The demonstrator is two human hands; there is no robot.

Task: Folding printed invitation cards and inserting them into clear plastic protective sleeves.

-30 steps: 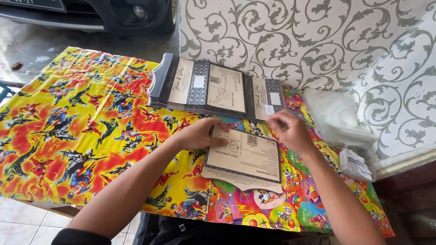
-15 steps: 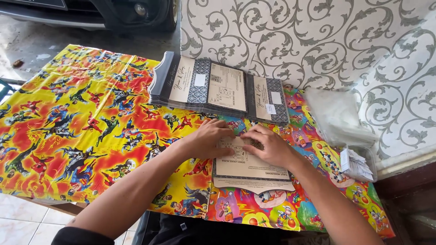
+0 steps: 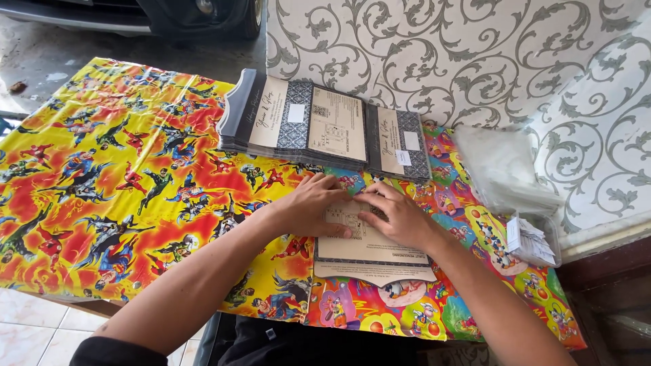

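Both hands down flat on a beige printed card (image 3: 369, 251), near the table's front edge, toward the right. Left hand (image 3: 313, 205) pressing on the card's upper left part, fingers spread and laid flat, not curled around anything. Right hand (image 3: 395, 215) alongside, palm down on the upper right part, fingertips (image 3: 366, 218) pointing left and all but meeting the left hand's. No pinch, no lift (just open palms bearing down). Card lying on the bright cartoon-print tablecloth (image 3: 122, 169), its lower edge showing a second layer peeking out underneath, front flap curved.

Behind the hands, toward the table's back edge against the scroll-patterned grey-and-white wall covering (image 3: 475, 61): a fanned row of dark grey and beige invitation cards in clear sleeves (image 3: 325, 125), stacked thick, small white labels on several. Just apart from the card being pressed.

Off to the right edge: a loose pile of clear plastic sleeves (image 3: 505, 169), and beside it near the right corner a small bundle of white paper tags (image 3: 532, 240). Back left beyond the table, the underside of a parked car (image 3: 169, 13) on wet concrete.
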